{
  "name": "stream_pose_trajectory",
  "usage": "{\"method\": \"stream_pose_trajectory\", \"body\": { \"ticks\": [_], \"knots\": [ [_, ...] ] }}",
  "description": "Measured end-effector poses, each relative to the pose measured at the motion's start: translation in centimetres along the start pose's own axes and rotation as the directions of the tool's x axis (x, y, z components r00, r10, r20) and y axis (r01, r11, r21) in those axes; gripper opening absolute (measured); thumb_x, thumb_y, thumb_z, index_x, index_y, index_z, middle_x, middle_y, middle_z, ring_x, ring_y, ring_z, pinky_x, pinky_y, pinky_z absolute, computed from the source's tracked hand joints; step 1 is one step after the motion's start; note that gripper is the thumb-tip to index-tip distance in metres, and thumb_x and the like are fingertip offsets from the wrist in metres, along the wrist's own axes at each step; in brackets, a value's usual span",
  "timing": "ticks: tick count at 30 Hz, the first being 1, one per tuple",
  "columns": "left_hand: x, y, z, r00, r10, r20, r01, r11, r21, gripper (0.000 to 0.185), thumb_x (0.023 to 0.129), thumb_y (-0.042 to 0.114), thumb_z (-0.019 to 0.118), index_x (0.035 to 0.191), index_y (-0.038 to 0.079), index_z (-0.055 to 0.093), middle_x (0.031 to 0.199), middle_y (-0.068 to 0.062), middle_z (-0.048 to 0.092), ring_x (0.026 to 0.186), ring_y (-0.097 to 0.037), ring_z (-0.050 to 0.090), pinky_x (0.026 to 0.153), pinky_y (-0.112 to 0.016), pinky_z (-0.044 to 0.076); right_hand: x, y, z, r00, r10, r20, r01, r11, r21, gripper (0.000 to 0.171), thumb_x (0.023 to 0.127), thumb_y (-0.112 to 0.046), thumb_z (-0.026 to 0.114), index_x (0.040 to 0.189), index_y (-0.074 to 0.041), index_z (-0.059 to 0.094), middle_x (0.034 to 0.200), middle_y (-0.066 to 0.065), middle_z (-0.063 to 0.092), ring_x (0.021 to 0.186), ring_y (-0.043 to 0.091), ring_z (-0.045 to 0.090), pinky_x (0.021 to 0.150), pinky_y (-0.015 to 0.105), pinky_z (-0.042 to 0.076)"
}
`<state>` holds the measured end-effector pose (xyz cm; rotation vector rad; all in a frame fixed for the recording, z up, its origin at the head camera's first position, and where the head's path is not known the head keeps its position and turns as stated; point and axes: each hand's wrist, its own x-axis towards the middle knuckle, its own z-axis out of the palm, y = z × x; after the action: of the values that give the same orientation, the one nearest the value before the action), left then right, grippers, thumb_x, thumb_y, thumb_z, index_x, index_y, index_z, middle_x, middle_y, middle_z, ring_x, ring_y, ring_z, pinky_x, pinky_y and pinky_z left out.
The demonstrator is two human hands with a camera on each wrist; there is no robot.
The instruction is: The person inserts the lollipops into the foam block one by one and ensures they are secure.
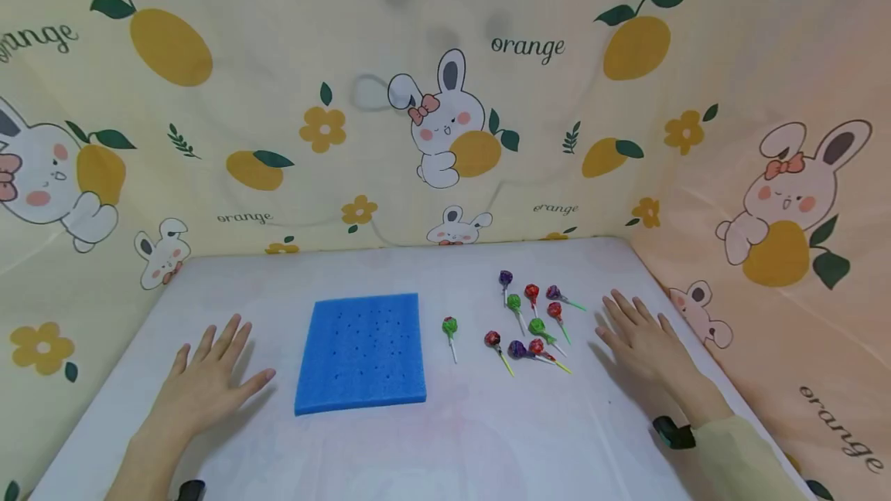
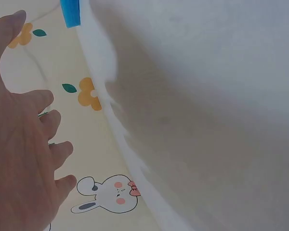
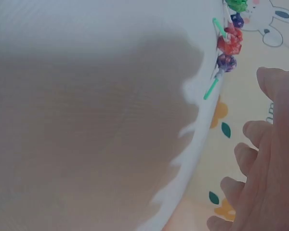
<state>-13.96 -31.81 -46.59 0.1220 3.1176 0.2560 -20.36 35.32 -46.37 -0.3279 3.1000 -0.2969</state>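
Note:
A blue foam block (image 1: 362,352) with several small holes lies flat on the white table (image 1: 445,439). My left hand (image 1: 206,379) rests palm down to its left, fingers spread, holding nothing. Right of the block lies one green lollipop (image 1: 449,326) on its own, then a loose cluster of several red, green and purple lollipops (image 1: 532,322). My right hand (image 1: 643,336) lies flat just right of that cluster, empty. In the left wrist view the block's corner (image 2: 70,13) shows at the top. The right wrist view catches some lollipops (image 3: 229,41) beyond my fingers (image 3: 253,132).
Cloth walls printed with rabbits and oranges (image 1: 445,99) close in the table at the back and on both sides. A black wrist strap (image 1: 674,433) sits on my right wrist.

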Motion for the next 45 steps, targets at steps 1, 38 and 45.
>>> {"method": "stream_pose_trajectory", "body": {
  "ticks": [1,38,45],
  "knots": [
    [0.0,0.0,0.0,1.000,0.000,-0.002,0.000,1.000,0.002,0.103,0.096,0.073,0.051,0.162,-0.003,0.028,0.169,-0.028,0.018,0.148,-0.061,0.018,0.115,-0.081,0.008,0.0,0.0,0.0,1.000,-0.001,-0.001,0.001,1.000,0.001,0.076,0.110,-0.054,0.042,0.163,-0.001,0.028,0.170,0.024,0.019,0.151,0.057,0.019,0.116,0.079,0.012],
    [0.0,3.2,-0.2,0.970,0.217,-0.111,-0.217,0.976,0.011,0.087,0.100,0.060,0.057,0.162,0.003,0.034,0.171,-0.015,0.025,0.154,-0.046,0.026,0.121,-0.069,0.020,4.3,-7.8,-1.0,0.953,-0.153,-0.262,0.247,0.895,0.373,0.045,0.101,-0.013,0.070,0.143,-0.001,0.059,0.131,0.020,0.066,0.106,0.033,0.070,0.089,0.050,0.061],
    [0.2,5.1,0.3,0.963,0.263,-0.064,-0.261,0.965,0.033,0.086,0.100,0.061,0.058,0.161,0.004,0.038,0.169,-0.016,0.030,0.152,-0.047,0.029,0.119,-0.070,0.026,5.9,-10.9,-0.8,0.971,-0.184,-0.154,0.237,0.838,0.491,0.035,0.100,-0.013,0.071,0.134,-0.005,0.067,0.127,0.016,0.068,0.107,0.026,0.069,0.089,0.039,0.062]
  ]
}}
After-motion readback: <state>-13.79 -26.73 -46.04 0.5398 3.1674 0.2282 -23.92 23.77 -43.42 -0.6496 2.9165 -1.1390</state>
